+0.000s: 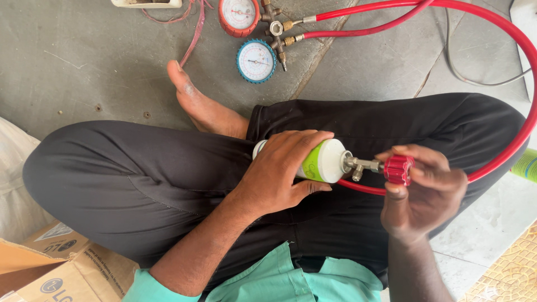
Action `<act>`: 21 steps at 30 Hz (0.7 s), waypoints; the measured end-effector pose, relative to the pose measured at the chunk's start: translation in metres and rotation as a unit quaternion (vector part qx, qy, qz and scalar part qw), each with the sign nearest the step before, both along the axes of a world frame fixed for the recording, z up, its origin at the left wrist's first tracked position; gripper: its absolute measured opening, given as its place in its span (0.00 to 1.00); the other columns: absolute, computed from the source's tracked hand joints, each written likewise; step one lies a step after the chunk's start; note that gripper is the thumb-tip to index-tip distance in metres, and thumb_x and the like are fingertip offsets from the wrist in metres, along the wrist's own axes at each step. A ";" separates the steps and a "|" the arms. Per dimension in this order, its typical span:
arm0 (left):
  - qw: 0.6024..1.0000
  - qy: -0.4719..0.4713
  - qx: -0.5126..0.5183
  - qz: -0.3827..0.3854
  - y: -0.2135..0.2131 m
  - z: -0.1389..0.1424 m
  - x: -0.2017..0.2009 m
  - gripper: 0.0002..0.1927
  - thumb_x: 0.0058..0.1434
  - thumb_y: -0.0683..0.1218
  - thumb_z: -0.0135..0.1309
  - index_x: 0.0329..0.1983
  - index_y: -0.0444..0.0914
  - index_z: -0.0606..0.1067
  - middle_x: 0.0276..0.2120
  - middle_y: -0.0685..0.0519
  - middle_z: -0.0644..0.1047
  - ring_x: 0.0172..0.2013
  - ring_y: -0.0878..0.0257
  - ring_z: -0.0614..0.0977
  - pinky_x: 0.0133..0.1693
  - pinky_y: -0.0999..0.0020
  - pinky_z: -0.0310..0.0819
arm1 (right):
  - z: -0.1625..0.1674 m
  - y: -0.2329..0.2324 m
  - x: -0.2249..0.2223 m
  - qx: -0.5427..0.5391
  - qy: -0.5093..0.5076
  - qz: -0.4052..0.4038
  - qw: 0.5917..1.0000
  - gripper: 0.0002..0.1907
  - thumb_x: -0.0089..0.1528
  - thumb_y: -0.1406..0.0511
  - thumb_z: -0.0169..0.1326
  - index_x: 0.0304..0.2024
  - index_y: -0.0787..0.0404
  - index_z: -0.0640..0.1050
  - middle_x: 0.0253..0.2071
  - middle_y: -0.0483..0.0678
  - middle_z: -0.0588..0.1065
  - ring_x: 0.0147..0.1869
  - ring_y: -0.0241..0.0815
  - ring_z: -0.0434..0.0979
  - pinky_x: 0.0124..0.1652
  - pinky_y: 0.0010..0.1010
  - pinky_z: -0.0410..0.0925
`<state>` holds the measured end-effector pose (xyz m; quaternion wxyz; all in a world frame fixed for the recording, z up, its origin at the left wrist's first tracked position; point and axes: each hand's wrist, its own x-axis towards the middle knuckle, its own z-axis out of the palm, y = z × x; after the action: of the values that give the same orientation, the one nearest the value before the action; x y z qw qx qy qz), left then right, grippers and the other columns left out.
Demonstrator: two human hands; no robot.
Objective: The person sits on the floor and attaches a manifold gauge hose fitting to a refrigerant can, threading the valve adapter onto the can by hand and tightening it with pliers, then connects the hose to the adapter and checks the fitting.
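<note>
— Your right hand: fingers closed round the red valve knob on the brass tap fitting. The step?

— Working the valve, by the look of it. Your left hand is wrapped tight round the white-and-green gas can, held level over your lap, centre of the scene.

— Next move?

— A steady can, knob turned squarely. The red hose loops right, then far to the two manifold gauges on the concrete floor.

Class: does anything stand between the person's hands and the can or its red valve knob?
Nothing visible does. The left hand already wraps the can, and the right hand grips the red knob directly.
</note>
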<state>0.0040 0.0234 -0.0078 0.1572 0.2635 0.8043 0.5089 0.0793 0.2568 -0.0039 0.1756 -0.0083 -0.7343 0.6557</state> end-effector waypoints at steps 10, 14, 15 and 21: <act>0.998 -0.052 0.030 -0.025 -0.007 0.002 -0.009 0.46 0.50 0.56 0.71 0.70 0.43 0.65 0.60 0.49 0.76 0.62 0.49 0.76 0.64 0.50 0.66 | 0.008 0.008 -0.012 -0.116 -0.048 0.061 0.990 0.15 0.67 0.68 0.60 0.48 0.57 0.66 0.56 0.60 0.74 0.55 0.52 0.82 0.56 0.42 0.78; 0.998 -0.054 0.025 -0.023 -0.006 0.002 -0.008 0.46 0.49 0.56 0.72 0.69 0.43 0.65 0.60 0.50 0.76 0.63 0.49 0.76 0.64 0.51 0.66 | 0.009 0.000 -0.016 -0.053 -0.002 0.042 0.998 0.18 0.66 0.64 0.63 0.49 0.57 0.66 0.53 0.56 0.74 0.52 0.48 0.83 0.50 0.35 0.80; 0.998 -0.051 0.024 -0.022 -0.005 0.002 -0.007 0.46 0.49 0.56 0.72 0.69 0.43 0.65 0.60 0.50 0.76 0.63 0.49 0.76 0.64 0.50 0.66 | 0.010 -0.002 -0.018 -0.030 0.011 0.031 0.999 0.19 0.65 0.62 0.64 0.48 0.58 0.66 0.51 0.54 0.73 0.50 0.47 0.83 0.47 0.33 0.80; 0.999 -0.047 0.022 -0.014 -0.004 0.000 -0.005 0.45 0.49 0.56 0.72 0.69 0.43 0.66 0.60 0.50 0.76 0.61 0.50 0.77 0.63 0.50 0.67 | 0.014 -0.004 -0.021 -0.017 0.003 0.009 1.000 0.21 0.62 0.57 0.67 0.44 0.60 0.70 0.52 0.51 0.70 0.52 0.46 0.80 0.44 0.29 0.80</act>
<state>-0.0015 0.0190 -0.0074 0.1955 0.2539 0.7808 0.5363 0.0585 0.2528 0.0096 0.1719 -0.0026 -0.7222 0.6700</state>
